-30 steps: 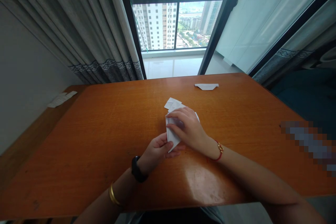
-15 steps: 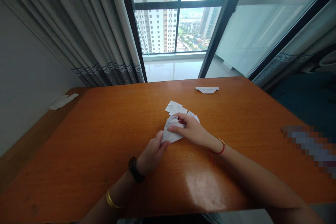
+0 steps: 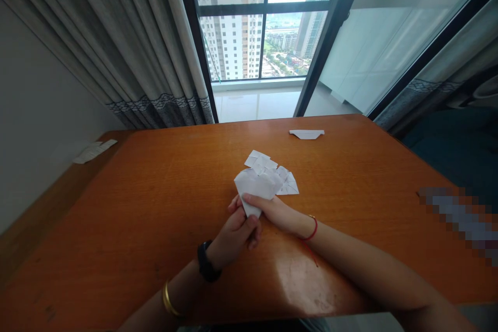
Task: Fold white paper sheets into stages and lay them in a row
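A folded white paper (image 3: 257,184), fan-shaped with a rounded top and a narrow lower point, is held above the table. My left hand (image 3: 235,233) pinches its lower tip between thumb and fingers. Across its front lies the thumb of my right hand (image 3: 274,211), while the other fingers go behind it, mostly hidden. Just beyond, several folded white paper pieces (image 3: 289,183) lie overlapping on the wood, partly covered by the held paper.
The brown wooden table (image 3: 155,207) spreads all around. Near its far edge lies a flat folded paper strip (image 3: 307,135). More white paper (image 3: 94,151) rests on the ledge at the left. A blurred patch (image 3: 459,218) covers something at the right edge. A window stands beyond.
The held paper has turned to show a smooth, rounded face with its point downward. My right hand has shifted down and left, its thumb now across the front. More of the lying pieces shows.
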Action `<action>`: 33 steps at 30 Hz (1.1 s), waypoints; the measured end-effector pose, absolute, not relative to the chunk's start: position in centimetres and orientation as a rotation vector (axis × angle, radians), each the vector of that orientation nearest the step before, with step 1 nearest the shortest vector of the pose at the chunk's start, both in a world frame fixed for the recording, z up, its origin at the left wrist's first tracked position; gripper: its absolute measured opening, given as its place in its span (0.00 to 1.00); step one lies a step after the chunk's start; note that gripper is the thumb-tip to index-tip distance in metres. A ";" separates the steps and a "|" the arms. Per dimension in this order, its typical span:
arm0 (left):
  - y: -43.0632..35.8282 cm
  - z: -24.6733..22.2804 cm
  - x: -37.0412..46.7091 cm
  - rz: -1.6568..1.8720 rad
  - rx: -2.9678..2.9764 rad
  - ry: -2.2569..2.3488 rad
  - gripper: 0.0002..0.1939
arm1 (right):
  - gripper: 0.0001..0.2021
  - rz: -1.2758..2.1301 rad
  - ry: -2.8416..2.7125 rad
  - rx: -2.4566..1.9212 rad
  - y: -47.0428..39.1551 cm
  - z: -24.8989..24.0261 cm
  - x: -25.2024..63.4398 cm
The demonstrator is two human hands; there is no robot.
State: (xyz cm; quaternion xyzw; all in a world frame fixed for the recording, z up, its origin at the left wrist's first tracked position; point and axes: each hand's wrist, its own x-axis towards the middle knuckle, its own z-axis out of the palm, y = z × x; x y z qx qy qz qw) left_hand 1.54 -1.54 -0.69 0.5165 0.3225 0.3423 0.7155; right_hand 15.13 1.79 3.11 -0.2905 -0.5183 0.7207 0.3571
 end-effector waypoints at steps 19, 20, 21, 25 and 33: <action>-1.9 -1.1 1.3 0.679 1.013 0.619 0.21 | 0.15 2.103 -1.101 -0.558 1.7 3.6 15.5; -1.9 -0.9 1.3 0.715 1.053 0.678 0.21 | 0.15 2.043 -1.170 -0.608 1.9 3.5 15.6; -1.9 -0.7 1.3 0.758 1.092 0.750 0.21 | 0.14 1.955 -1.242 -0.686 2.1 3.4 15.7; -1.9 -0.2 1.2 0.898 1.155 1.011 0.21 | 0.16 1.505 -1.342 -1.026 3.1 3.5 16.4; -1.2 -0.3 0.6 0.787 1.030 0.634 0.34 | 0.16 1.557 -1.544 -0.970 3.3 4.9 17.1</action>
